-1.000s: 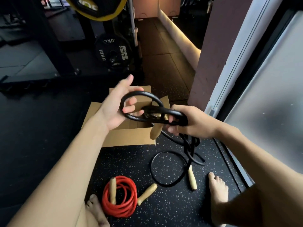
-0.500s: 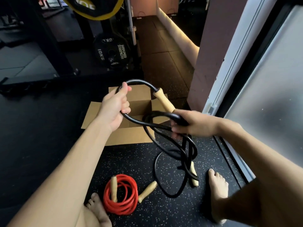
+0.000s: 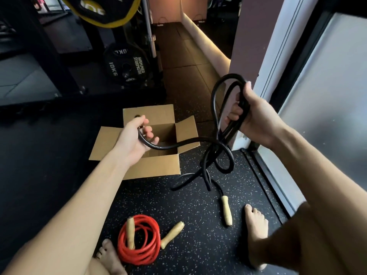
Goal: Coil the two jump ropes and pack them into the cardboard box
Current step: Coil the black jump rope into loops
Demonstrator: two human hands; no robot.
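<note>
My right hand (image 3: 252,114) grips a bundle of loops of the black jump rope (image 3: 215,108), held up to the right of the open cardboard box (image 3: 158,167). From there the rope tangles downward, and its wooden handle (image 3: 227,210) lies on the floor. My left hand (image 3: 135,135) holds another stretch of the black rope over the box opening. The red jump rope (image 3: 139,241) lies coiled on the floor near my left foot, both wooden handles showing.
Speckled black rubber floor (image 3: 198,245). My bare feet (image 3: 256,231) stand at either side of the ropes. A frosted glass door and white frame (image 3: 317,116) run along the right. A rack with 10 kg weight plates (image 3: 125,64) stands behind the box.
My right hand rose up and to the right with the rope loops. My left hand dropped from above the box to just over its opening, sliding along the rope. The hanging handle now lies on the floor.
</note>
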